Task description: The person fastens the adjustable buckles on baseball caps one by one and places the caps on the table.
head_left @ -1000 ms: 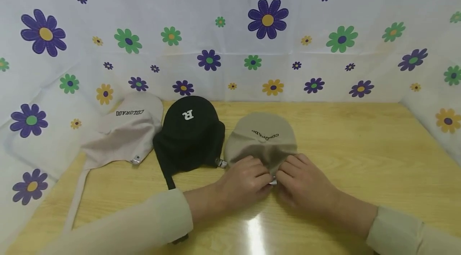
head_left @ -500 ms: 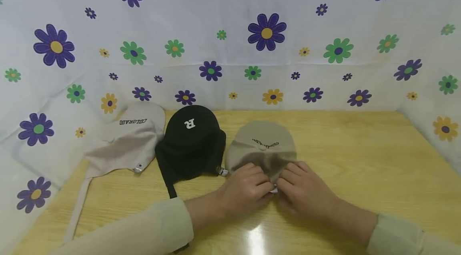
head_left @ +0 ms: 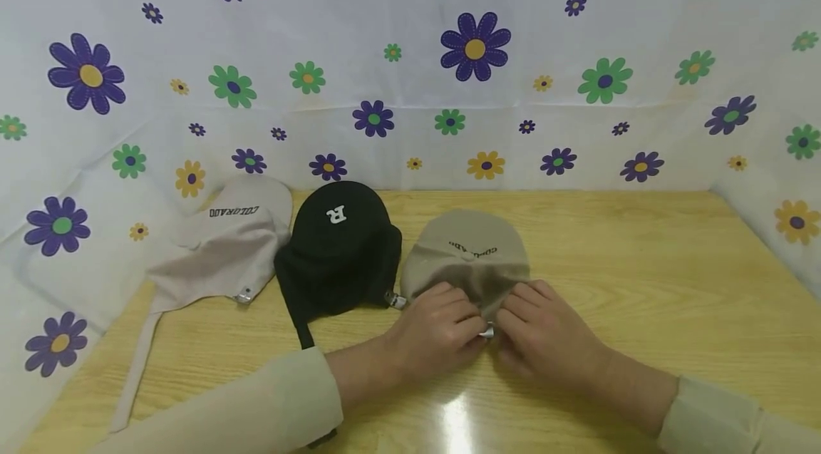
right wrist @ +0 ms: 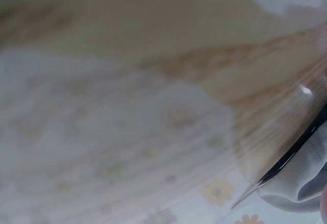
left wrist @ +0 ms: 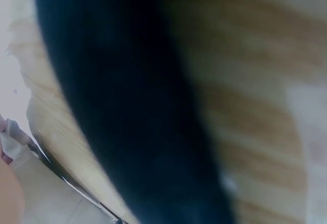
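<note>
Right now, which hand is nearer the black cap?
Left. The left hand is to the near right of the black cap; the right hand is farther right, past the clasp between them.

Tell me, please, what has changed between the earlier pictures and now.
Nothing has visibly moved; only the head view shifted slightly. The left hand and right hand still hold the beige cap near its silver clasp; the black cap and pale pink cap lie as before.
</note>
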`<action>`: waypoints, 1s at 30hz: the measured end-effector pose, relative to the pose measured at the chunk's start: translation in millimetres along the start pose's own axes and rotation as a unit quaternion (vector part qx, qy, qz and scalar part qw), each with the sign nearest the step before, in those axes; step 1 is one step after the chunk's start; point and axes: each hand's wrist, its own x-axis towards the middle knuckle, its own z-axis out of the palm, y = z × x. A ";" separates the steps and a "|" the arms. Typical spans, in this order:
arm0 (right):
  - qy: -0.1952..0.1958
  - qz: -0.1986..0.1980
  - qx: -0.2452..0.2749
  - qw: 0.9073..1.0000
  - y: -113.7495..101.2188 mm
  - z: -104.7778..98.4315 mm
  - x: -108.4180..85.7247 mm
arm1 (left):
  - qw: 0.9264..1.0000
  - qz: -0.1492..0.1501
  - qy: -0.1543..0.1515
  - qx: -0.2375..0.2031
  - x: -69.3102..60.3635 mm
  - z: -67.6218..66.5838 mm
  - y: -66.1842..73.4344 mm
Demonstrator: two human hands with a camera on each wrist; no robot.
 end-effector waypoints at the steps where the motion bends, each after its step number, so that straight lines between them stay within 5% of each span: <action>1: 0.000 0.001 0.001 1.000 0.2 -0.1 0.1 | 1.000 0.001 0.001 0.001 0.2 -0.1 -0.2; 30: -0.004 0.009 -0.007 1.000 1.0 -2.0 -0.1 | 0.999 0.037 0.007 0.031 1.5 -0.6 -0.8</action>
